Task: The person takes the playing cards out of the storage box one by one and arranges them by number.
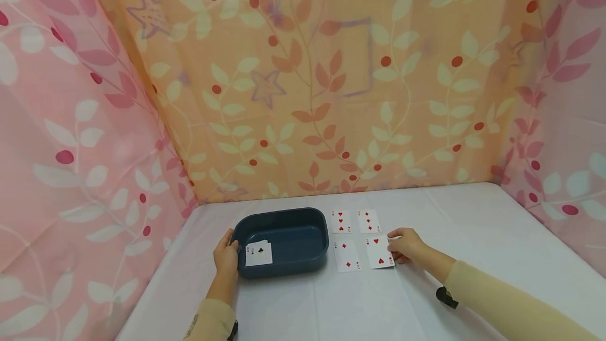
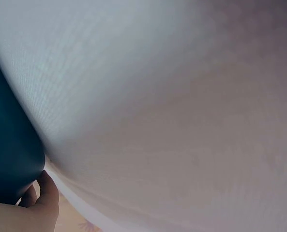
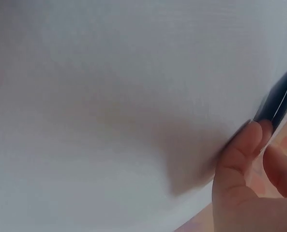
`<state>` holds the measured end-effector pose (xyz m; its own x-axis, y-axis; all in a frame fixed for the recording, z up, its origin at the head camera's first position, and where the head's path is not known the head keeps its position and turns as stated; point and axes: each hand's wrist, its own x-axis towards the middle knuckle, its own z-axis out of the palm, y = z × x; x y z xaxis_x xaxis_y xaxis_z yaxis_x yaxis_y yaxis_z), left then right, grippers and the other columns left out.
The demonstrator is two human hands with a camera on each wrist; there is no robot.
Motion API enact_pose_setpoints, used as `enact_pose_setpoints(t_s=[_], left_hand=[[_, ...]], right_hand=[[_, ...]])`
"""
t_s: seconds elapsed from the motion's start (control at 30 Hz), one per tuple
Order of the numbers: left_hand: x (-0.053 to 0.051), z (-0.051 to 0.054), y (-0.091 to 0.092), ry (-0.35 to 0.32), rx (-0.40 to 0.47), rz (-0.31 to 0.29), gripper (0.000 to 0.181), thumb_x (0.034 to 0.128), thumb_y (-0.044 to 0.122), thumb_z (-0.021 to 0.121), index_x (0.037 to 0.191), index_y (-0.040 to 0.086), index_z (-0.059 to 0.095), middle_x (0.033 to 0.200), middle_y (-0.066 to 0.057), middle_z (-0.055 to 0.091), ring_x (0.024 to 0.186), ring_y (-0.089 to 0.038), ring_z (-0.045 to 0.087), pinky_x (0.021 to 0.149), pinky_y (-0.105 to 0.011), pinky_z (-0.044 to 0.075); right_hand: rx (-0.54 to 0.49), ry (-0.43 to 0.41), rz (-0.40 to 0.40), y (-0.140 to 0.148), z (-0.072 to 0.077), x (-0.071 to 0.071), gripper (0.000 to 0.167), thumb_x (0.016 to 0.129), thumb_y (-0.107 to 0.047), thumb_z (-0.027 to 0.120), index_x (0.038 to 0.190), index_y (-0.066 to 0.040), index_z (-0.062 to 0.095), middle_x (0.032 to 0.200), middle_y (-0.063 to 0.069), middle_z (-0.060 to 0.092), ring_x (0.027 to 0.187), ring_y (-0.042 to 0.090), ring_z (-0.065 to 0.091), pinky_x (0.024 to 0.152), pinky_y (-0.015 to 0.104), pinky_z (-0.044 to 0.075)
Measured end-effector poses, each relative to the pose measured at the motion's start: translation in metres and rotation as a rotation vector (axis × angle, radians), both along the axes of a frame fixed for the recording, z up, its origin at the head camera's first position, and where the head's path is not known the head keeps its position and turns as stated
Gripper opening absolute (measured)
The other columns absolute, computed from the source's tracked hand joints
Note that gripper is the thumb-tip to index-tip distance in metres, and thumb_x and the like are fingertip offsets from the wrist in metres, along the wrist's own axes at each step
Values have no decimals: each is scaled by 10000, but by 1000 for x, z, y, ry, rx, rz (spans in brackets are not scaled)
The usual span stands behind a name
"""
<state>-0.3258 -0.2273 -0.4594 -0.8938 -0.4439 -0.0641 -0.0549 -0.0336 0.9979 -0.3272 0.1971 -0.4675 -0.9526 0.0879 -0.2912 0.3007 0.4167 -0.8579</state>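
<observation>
A dark blue tray (image 1: 298, 264) stands on the white table, with a few cards (image 1: 259, 254), a club card on top, at its left end. My left hand (image 1: 226, 257) grips the tray's left end; in the left wrist view the fingers (image 2: 47, 191) curl at the blue wall (image 2: 10, 140). Right of the tray lie a three of hearts (image 1: 341, 221), a three of diamonds (image 1: 369, 221) and a two of diamonds (image 1: 346, 257). My right hand (image 1: 407, 244) pinches the right edge of a two of hearts (image 1: 379, 252); the right wrist view shows thumb and fingers (image 3: 240, 150) at the card.
White cloth covers the table (image 1: 426, 204). A patterned orange curtain (image 1: 307, 93) hangs behind it, with pink patterned curtains at the left (image 1: 94, 146) and right (image 1: 563, 120).
</observation>
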Motion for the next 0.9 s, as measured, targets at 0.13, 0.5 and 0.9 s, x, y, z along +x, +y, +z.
enact_pose_setpoints(t_s=[0.13,0.5,0.9], left_hand=[[0,0,0,-6,-2,8,487,1007,-46,358,1490,-22,304,1541,-201,274,1439,-347,214,1171,-437,164],[-1,-1,-1,-8,-9,-1,488,1010,-36,359,1494,-13,302,1545,-199,261,1446,-342,192,1171,-441,159],[2,3,1,-14,-6,-14,493,1015,-31,347,1502,-15,274,1557,-204,231,1450,-350,171,1172,-446,141]], right_hand=[[33,-3,16,1,2,-1,302,861,46,611,1144,112,532,726,81,616,578,158,573,506,246,502],[92,48,71,2,11,3,291,845,59,625,1108,157,550,769,98,608,608,158,584,537,255,512],[20,93,63,3,18,8,343,862,20,620,1175,137,544,772,84,610,590,158,594,534,259,503]])
